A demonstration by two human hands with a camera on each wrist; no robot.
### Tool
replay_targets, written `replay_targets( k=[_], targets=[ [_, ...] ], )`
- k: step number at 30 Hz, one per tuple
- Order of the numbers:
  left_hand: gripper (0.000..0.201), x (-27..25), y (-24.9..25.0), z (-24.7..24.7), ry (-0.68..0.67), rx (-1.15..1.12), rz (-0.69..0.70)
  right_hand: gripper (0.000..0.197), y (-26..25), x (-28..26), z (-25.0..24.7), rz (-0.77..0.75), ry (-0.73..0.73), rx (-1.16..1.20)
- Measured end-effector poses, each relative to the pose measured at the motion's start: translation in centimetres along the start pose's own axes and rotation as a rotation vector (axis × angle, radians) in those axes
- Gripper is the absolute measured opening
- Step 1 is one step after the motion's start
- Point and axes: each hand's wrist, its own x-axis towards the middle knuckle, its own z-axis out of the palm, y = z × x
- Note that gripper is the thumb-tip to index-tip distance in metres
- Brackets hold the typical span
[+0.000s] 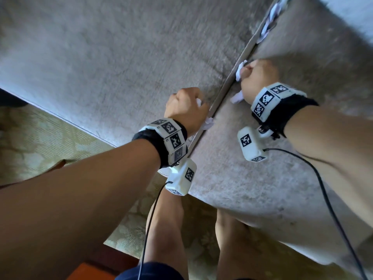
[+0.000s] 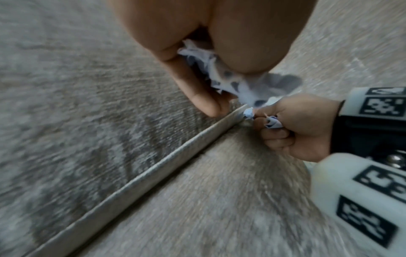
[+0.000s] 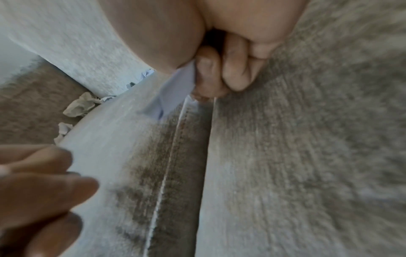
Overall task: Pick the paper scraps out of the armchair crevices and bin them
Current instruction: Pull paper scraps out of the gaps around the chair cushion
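1. The crevice (image 1: 226, 91) runs diagonally between the seat cushion (image 1: 113, 63) and the padded arm (image 1: 302, 47); bare fabric lies open on both sides of your 2 hands.
2. More paper scraps (image 1: 269, 19) sit wedged farther up the same gap.
3. Your left hand (image 1: 184, 107) is fisted, knuckles up, clutching crumpled paper (image 2: 230, 76) beside the seam.
4. Your right hand (image 1: 257, 77), also curled, pinches a scrap (image 1: 241, 70) right at the crevice edge.

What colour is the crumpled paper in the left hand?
The paper wad is white with dark blue-grey blotches, clearest in the left wrist view.
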Motion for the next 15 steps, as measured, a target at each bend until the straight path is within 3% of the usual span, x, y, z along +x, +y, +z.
replay_targets(
  k=[4,8,11,15],
  targets=[
    [0.018,1.0,2.6,-0.2,-0.033,-0.024,0.05,0.052,0.5,-1.6,-1.5,-0.044,0.006,0.109],
    [0.01,2.4,5.7,0.4,-0.034,0.011,0.153,0.021,1.8,-2.1,-3.4,-0.029,-0.006,0.162],
    [0.016,3.2,7.3,1.8,-0.017,0.02,0.154,0.018,3.3,-1.3,-3.6,-0.011,0.069,0.298],
    [0.035,3.7,8.6,2.3,-0.053,0.073,0.181,0.014,4.8,-0.9,-4.1,-0.021,0.015,0.401]
  ],
)
